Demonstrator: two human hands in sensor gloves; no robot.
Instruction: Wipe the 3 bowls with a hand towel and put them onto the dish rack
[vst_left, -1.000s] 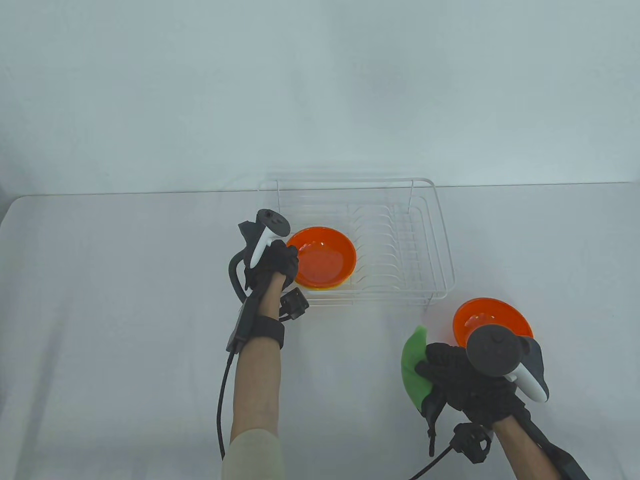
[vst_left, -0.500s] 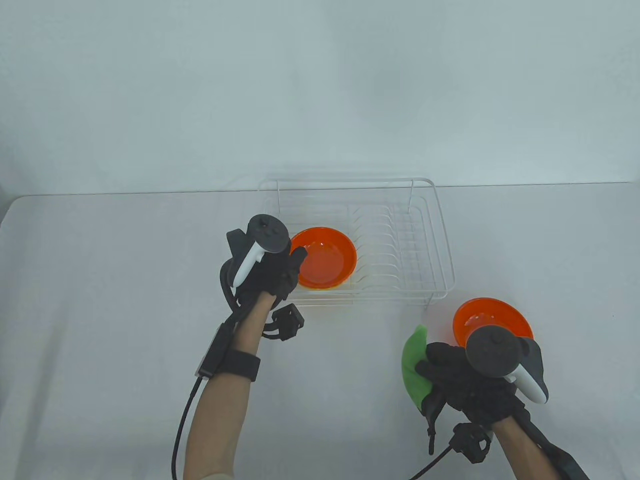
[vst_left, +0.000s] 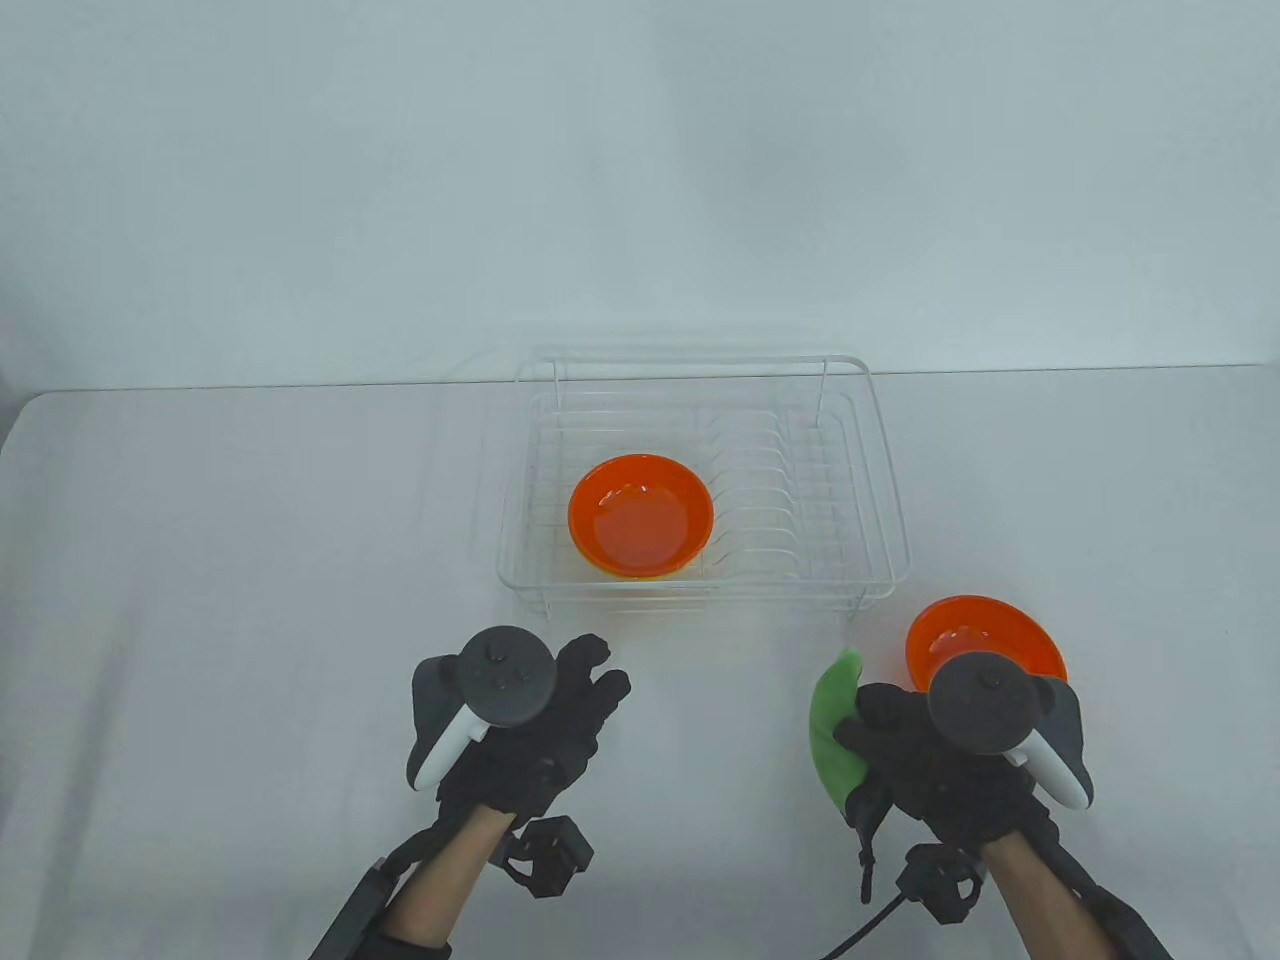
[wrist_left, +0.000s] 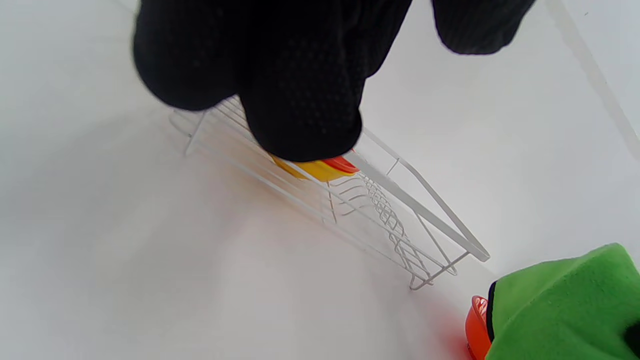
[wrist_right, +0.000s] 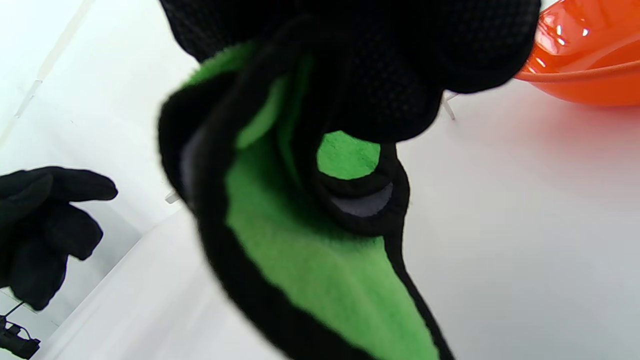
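An orange bowl (vst_left: 641, 515) sits upright in the left half of the white wire dish rack (vst_left: 885, 500), with a yellow bowl's edge (wrist_left: 315, 170) showing under it. A second orange bowl (vst_left: 985, 630) stands on the table right of the rack, partly behind my right tracker. My right hand (vst_left: 870, 720) grips a bunched green hand towel (vst_left: 828, 725) with a black hem (wrist_right: 310, 280), just left of that bowl. My left hand (vst_left: 595, 675) hovers in front of the rack, fingers relaxed and holding nothing.
The white table (vst_left: 250, 560) runs back to a pale wall. The rack's right half has upright plate wires (vst_left: 770, 490). Cables trail from both wrists toward the near edge.
My left hand let go of the bowl in the rack and drew back toward the near edge. The right hand with the towel stayed put.
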